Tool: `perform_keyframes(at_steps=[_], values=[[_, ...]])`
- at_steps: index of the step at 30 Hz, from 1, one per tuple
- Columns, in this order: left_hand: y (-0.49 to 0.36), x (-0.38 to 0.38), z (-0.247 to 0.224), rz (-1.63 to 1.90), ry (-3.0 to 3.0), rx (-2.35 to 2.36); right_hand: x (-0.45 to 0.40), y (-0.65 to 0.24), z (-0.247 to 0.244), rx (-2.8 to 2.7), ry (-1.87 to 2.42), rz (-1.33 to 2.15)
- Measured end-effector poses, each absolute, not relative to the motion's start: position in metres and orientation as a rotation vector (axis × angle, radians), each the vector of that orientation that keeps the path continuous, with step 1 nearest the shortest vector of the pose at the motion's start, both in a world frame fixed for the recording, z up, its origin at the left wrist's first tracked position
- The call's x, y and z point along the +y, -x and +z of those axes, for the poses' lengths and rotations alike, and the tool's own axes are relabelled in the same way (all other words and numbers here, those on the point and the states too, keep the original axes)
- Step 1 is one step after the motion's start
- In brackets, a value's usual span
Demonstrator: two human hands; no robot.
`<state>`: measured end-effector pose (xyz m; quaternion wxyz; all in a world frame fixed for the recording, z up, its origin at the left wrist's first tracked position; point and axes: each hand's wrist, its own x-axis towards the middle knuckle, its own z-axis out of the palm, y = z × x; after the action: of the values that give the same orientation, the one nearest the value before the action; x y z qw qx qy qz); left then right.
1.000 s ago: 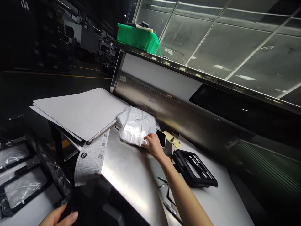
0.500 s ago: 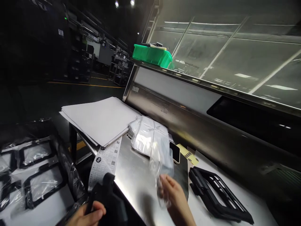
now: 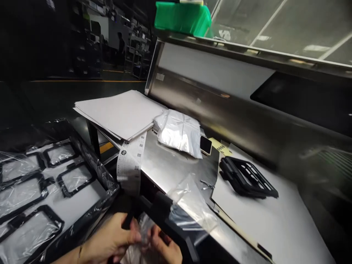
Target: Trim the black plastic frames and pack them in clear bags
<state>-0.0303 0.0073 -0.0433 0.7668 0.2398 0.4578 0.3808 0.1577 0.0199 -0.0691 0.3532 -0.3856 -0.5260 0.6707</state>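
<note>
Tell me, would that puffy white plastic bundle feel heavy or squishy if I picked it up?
The white plastic bundle is probably squishy, because its wrapping puckers and bulges. It likely feels light for its size. Its glossy wrap might slide on the steel table.

**Left hand, right hand low, close together**

Both sit at bottom of view, almost touching. Left forearm enters from lower left, fingers curled forward. Right-hand fingers bent, partly hidden. Both hands closed in a pinching grip.

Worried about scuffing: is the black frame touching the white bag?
Apart: the head view shows bare steel counter between the black frame and the white bag.
</note>
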Motion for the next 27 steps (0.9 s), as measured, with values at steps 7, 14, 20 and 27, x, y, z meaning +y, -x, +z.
perform_keyframes(at_steps=[7,14,20,27], values=[[0.062,-0.001,-0.060,0.921,-0.436,1.190,0.006,-0.181,-0.063,-0.917,1.144,1.624],[0.077,-0.001,-0.062,0.770,-0.657,1.103,0.004,-0.179,-0.069,-0.975,1.407,1.522],[0.050,0.020,-0.060,0.300,-1.075,1.009,0.013,-0.184,-0.054,-1.252,1.500,1.506],[0.020,0.027,-0.086,0.241,-1.056,0.980,-0.005,-0.195,-0.044,-1.757,1.423,1.494]])
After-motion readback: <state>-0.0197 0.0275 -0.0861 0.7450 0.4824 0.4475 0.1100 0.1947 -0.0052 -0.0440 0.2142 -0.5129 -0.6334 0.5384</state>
